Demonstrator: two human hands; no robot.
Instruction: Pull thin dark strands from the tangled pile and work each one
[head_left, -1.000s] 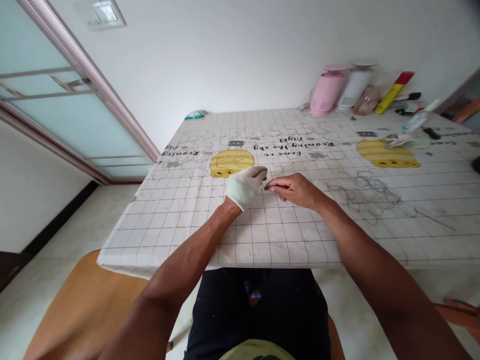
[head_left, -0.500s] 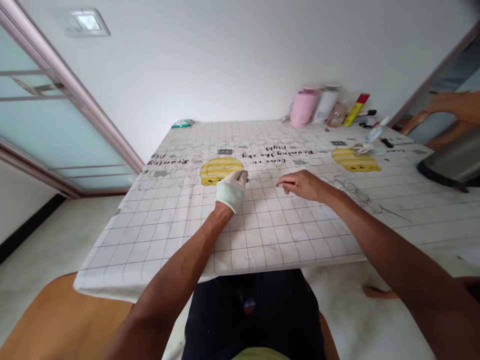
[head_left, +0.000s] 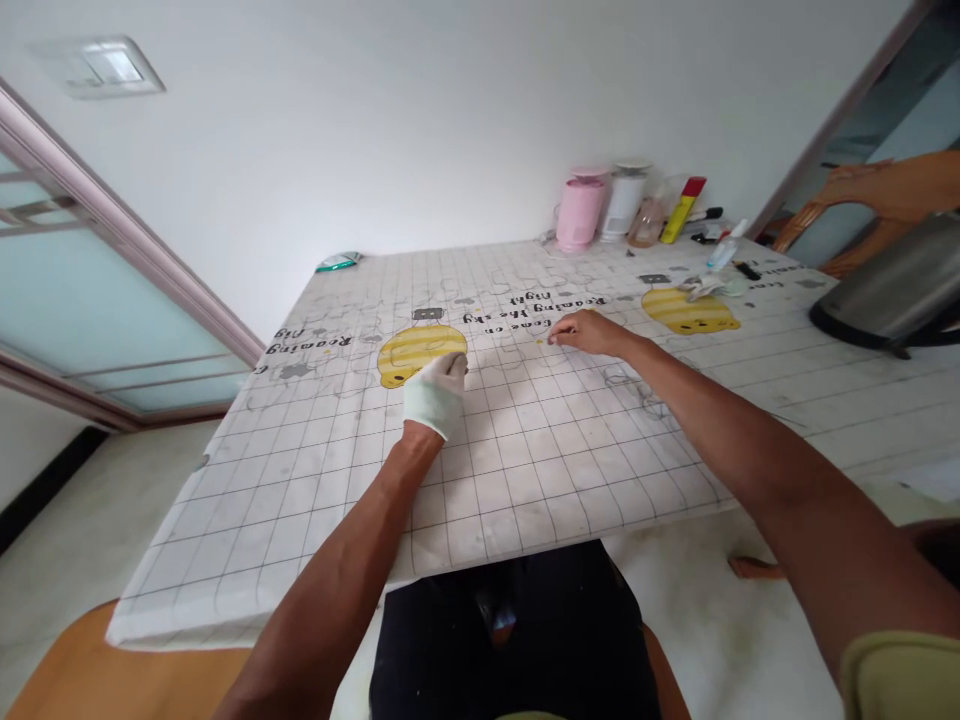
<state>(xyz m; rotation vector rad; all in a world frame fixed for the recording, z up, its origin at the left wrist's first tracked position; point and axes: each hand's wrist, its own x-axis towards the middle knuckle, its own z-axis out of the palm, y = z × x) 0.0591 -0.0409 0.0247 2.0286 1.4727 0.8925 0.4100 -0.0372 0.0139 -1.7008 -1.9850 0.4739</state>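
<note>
My left hand [head_left: 437, 392] wears a pale glove and is closed, its fingers pinched over the lower edge of a printed yellow balloon on the tablecloth [head_left: 517, 470]. What lies between those fingers is too small to tell. Bare and also closed, my right hand [head_left: 589, 332] has thumb and fingertips together just above the printed lettering. Anything it grips is hidden or too fine to make out. The two hands are apart. Thin, thread-like loops [head_left: 637, 385] lie on the cloth below the right wrist.
Along the wall stand a pink cylinder [head_left: 579, 212], a white cylinder [head_left: 624, 205], a bottle [head_left: 646, 222] and a yellow-red box [head_left: 682, 212]. A metal kettle [head_left: 892, 285] is at the right. A green packet [head_left: 339, 262] lies at the back left corner.
The view has shifted. My right hand has moved farther back over the cloth, onto the lettering, and my left hand has moved slightly leftward. Both stay closed.
</note>
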